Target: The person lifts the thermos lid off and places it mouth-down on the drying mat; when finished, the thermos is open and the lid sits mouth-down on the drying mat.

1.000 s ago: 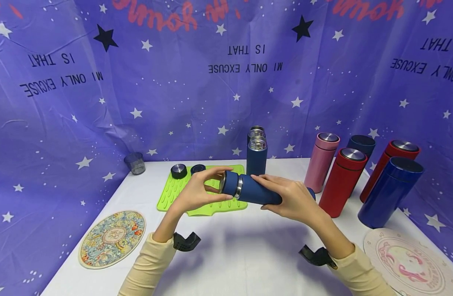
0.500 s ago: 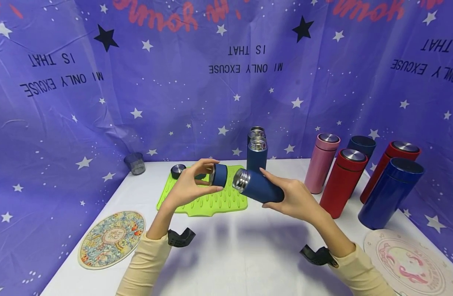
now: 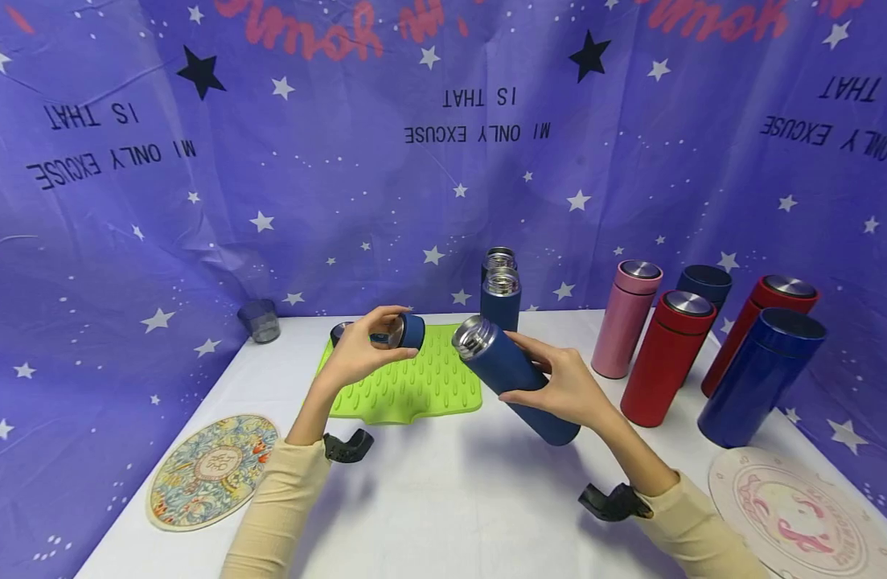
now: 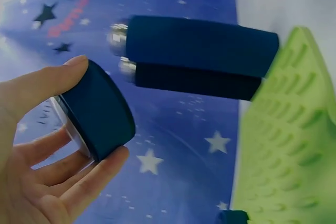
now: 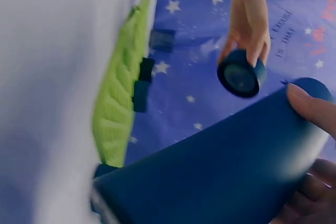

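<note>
The left hand (image 3: 358, 351) pinches the cap (image 3: 413, 330), seen against the mat (image 3: 443, 378), while the right hand (image 3: 564, 386) grips the bottle (image 3: 499, 360) above the worktop (image 3: 429, 507), its long axis slanting so that the open mouth (image 3: 474, 336) rises toward the cap's side, well apart from it.

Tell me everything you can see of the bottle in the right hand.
The navy-blue cylindrical bottle has a plain, smooth-looking body and a short, shiny, metal-looking neck. No lid is on it, so its mouth stands open; any contents cannot be made out. It is tilted, mouth up toward the person's left, base down toward the right. The right hand grips its body, and it appears held above the white-topped table, with nothing else seen touching it.
</note>
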`<state>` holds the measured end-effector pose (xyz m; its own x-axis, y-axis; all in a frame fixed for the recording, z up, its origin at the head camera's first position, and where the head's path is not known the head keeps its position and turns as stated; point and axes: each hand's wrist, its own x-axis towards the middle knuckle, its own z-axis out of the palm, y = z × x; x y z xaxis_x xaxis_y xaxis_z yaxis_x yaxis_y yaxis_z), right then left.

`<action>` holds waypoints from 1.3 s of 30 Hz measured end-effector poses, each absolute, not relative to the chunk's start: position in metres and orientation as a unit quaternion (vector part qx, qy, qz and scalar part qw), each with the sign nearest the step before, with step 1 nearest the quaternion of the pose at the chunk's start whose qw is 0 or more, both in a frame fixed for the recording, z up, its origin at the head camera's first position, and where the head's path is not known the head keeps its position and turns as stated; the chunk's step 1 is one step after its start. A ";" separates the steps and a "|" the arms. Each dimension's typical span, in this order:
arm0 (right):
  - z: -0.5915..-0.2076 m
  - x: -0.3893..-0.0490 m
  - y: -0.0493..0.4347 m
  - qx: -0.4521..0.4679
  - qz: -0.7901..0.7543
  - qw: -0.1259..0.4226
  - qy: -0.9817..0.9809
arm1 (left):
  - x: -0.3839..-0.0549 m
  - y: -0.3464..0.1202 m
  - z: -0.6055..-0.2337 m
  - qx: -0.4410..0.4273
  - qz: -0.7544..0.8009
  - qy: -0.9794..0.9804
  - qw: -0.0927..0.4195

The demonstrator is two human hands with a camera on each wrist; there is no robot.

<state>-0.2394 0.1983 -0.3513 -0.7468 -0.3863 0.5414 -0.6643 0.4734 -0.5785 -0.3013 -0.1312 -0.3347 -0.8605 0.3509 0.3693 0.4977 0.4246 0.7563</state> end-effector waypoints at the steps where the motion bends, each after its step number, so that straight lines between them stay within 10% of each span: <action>1: -0.354 -0.241 0.197 0.306 0.414 0.172 -0.840 | -0.306 -0.130 -0.337 -0.246 -0.468 -0.846 0.077; 14: -0.368 -0.253 0.189 0.211 0.514 0.113 -0.823 | -0.366 -0.118 -0.367 -0.224 -0.388 -0.891 0.077; 39: -0.354 -0.256 0.178 0.185 0.570 0.167 -0.783 | -0.433 -0.082 -0.422 -0.163 -0.298 -0.937 0.082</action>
<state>-0.2558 0.1776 -0.3538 -0.8760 -0.0991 0.4721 -0.4798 0.2810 -0.8312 -0.4328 -0.0825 -0.4217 -0.9331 0.2572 0.2512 0.3551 0.7686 0.5321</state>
